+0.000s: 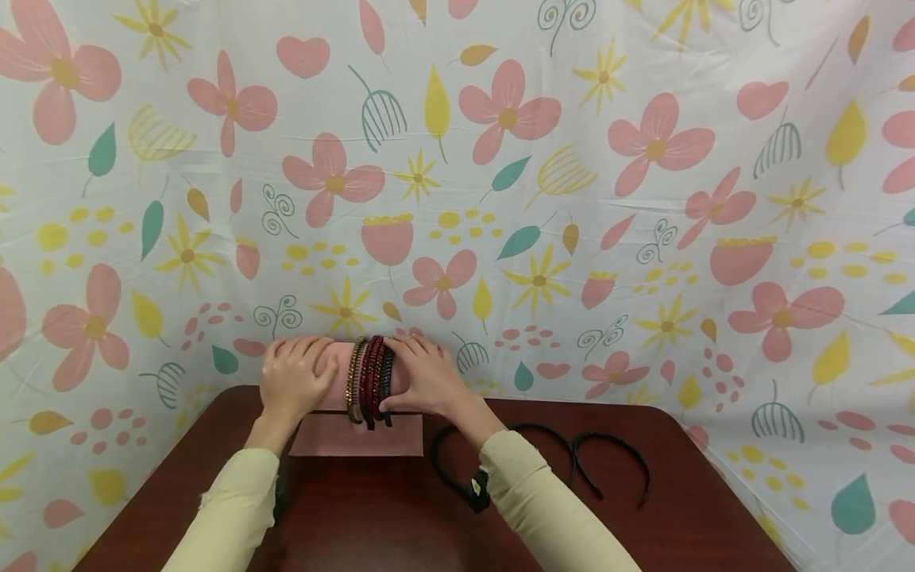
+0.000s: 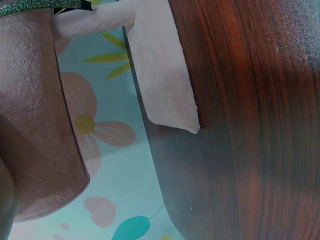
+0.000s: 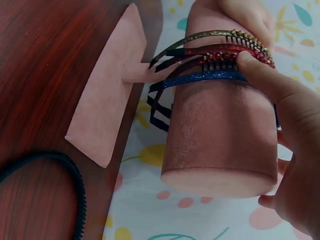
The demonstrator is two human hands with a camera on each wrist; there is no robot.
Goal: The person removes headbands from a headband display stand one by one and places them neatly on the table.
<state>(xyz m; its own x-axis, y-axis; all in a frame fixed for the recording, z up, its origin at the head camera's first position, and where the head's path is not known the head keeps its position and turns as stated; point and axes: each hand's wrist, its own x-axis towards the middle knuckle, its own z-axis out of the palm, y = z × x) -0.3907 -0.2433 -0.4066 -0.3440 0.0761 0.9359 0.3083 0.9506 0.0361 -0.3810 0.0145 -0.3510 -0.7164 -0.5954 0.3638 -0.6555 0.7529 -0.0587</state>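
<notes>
A pink plush headband stand has a thick roll [image 3: 220,145] on a short post above a flat base [image 1: 400,438]. Several glittery headbands sit side by side around the roll's middle: a gold one [image 3: 202,35], dark red ones [image 3: 197,50] and a blue one [image 3: 200,77]. My left hand [image 1: 295,373] grips the left end of the roll, fingers over its top. With my right hand [image 1: 427,376] I hold the headbands from the right, thumb on the front by the red and blue ones. The other fingers are partly hidden behind the roll.
Black headbands lie on the table's right side: one [image 1: 438,454] partly under my right forearm, another [image 1: 549,430] in the middle, a third [image 1: 620,440] farther right. The dark wooden table [image 1: 357,516] ends at a flower-printed cloth [image 1: 572,238] behind the stand.
</notes>
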